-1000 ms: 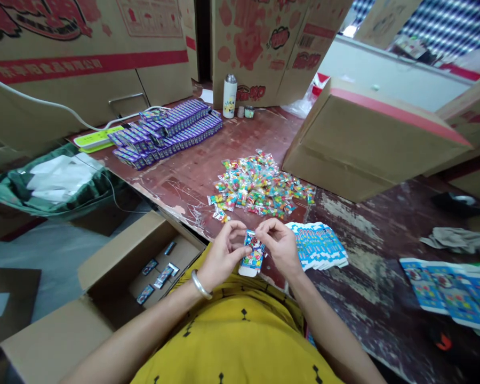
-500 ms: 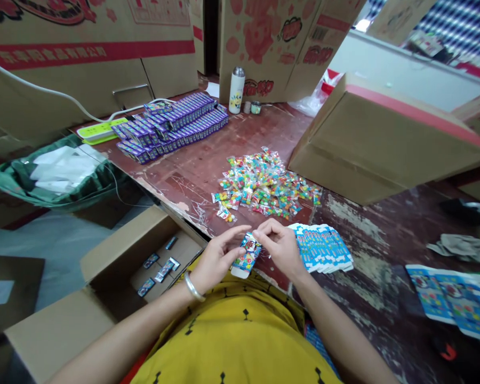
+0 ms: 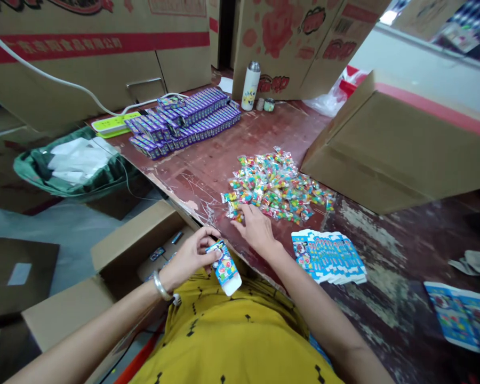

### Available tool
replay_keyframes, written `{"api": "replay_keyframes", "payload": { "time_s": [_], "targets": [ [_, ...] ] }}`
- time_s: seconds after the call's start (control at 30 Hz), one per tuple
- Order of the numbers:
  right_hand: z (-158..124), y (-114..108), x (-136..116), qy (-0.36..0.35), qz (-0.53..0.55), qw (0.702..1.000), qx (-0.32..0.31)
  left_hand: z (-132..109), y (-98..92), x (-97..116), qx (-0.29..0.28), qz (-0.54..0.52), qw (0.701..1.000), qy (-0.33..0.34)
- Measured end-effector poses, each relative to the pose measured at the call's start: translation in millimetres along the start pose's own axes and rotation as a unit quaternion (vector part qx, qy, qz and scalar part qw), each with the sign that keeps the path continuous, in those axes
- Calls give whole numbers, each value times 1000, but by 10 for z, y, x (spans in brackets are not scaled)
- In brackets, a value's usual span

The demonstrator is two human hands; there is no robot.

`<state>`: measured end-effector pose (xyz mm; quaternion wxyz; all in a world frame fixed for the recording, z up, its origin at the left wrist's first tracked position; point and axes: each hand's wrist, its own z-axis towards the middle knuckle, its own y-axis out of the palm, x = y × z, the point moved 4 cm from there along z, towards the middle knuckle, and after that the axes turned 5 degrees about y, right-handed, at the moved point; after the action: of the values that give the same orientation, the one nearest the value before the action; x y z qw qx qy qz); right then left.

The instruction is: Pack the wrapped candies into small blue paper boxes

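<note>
My left hand (image 3: 196, 252) is closed on a small blue printed carton (image 3: 224, 269), gripped between thumb and fingers. The carton tilts, its white flap end pointing down toward my lap. My right hand (image 3: 256, 229) rests at the near left edge of a heap of clear candy packets (image 3: 272, 184) filled with colourful pieces. Its thumb and fingers are around one candy packet (image 3: 234, 211), partly hidden by the fingertips. To the right of that hand lies a fanned stack of flat blue cartons (image 3: 330, 256).
Purple boxes (image 3: 188, 120) stand in rows at the back left, beside a yellow-green power strip (image 3: 116, 124). A white flask (image 3: 250, 88) stands behind. A large cardboard box (image 3: 408, 149) sits at right. An open box (image 3: 132, 234) holding small packs is below the table edge (image 3: 180, 205).
My right hand has left the carton and moved left to the candy heap. My left hand has drawn the carton left and turned it. The whole view has shifted slightly.
</note>
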<state>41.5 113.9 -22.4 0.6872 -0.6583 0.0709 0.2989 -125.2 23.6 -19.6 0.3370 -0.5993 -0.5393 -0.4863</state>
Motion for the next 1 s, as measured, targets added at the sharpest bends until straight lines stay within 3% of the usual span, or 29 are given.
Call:
{"api": "replay_keyframes", "payload": {
  "time_s": [0.1,0.2,0.37,0.47,0.57,0.73,0.87,1.0],
  "targets": [
    [40,17,46,13,35,999,-24,-36,-126,29,0,-10,1000,-4],
    [-13,-167,210,58,170,983,-45,-11,-143,0,6,2,1000,-6],
    [-252,-687,284,135,354,925,36,126,168,-67,-10,1,1000,22],
    [-404,-885,142,126,343,927,91,189,441,-54,-21,-3,998,58],
    [-499,-975,30,92,243,958,119,213,662,-25,-33,-19,994,100],
    [-541,-1081,17,14,78,987,141,190,845,14,-27,-56,990,126],
    [-578,-1071,30,-35,147,987,52,125,929,159,-12,-49,984,173],
    [-729,-965,155,61,327,942,43,85,971,309,-2,-43,977,210]
  ]
}}
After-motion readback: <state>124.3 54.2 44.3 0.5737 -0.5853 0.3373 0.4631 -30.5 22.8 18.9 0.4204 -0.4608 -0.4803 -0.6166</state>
